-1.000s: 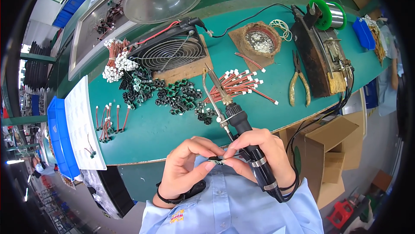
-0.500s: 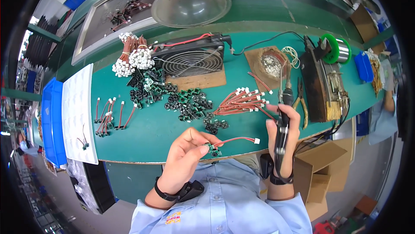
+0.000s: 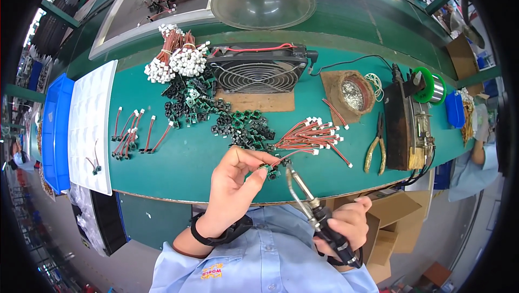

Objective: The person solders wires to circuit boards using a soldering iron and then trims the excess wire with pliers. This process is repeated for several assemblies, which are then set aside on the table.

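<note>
Between thumb and fingers, my left hand [image 3: 238, 178] pinches a small green circuit board [image 3: 272, 173] with a black part on it. A red and brown wire lead [image 3: 294, 155] with a white plug runs from that board. My right hand [image 3: 346, 226] grips the black handle of a soldering iron [image 3: 324, 218]. Its metal tip points up and left, close to the board; whether they touch I cannot tell. Just beyond lie a fan of loose wire leads [image 3: 308, 136] and a heap of small black and green boards [image 3: 243, 129].
A black fan [image 3: 259, 76] stands behind the heap, left of a round pot of solder bits [image 3: 354, 94]. Pliers [image 3: 376, 144], a solder-wire spool [image 3: 431, 86] and a dark metal box [image 3: 397, 120] are at right. A white tray [image 3: 89, 130] and blue bin [image 3: 57, 136] sit left.
My right hand has swung the soldering iron down and left from beside the pot, bringing its tip to the board. My left hand still pinches the board, now slightly higher. The view has shifted.
</note>
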The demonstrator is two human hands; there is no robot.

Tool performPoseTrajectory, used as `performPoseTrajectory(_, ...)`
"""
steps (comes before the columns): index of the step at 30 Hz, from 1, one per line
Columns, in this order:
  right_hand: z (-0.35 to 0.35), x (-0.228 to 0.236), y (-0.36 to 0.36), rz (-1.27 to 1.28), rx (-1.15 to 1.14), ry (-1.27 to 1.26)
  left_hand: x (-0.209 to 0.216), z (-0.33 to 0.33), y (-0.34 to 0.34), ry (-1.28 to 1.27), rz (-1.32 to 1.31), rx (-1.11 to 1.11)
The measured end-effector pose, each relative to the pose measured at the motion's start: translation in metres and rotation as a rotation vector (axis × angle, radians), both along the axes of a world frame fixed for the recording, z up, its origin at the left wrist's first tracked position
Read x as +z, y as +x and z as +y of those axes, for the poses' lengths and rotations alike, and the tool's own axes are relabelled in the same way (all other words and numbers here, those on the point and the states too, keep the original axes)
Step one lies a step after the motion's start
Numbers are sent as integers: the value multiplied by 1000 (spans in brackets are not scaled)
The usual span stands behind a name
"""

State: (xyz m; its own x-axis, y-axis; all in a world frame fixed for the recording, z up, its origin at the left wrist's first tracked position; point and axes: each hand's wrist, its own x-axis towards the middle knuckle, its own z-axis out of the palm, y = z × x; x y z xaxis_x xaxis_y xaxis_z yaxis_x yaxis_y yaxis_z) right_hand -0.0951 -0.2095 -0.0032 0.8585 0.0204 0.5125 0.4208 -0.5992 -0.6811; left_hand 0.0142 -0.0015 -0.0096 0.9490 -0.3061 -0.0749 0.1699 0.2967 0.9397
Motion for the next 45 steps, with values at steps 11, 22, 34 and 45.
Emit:
performPoseTrajectory(11,7,6,2,95,57,-30,0,0,-2,10,-26,-3)
performPoseTrajectory(22,8,5,1,108,53,-35,-2,0,-3,12,-37,-14)
performPoseTrajectory(34,8,0,0,89,63,22,-1,1,-4,-34,-15,-41)
performPoseTrajectory(45,7,1,0,80,67,39,0,1,-5,-46,-15,-61)
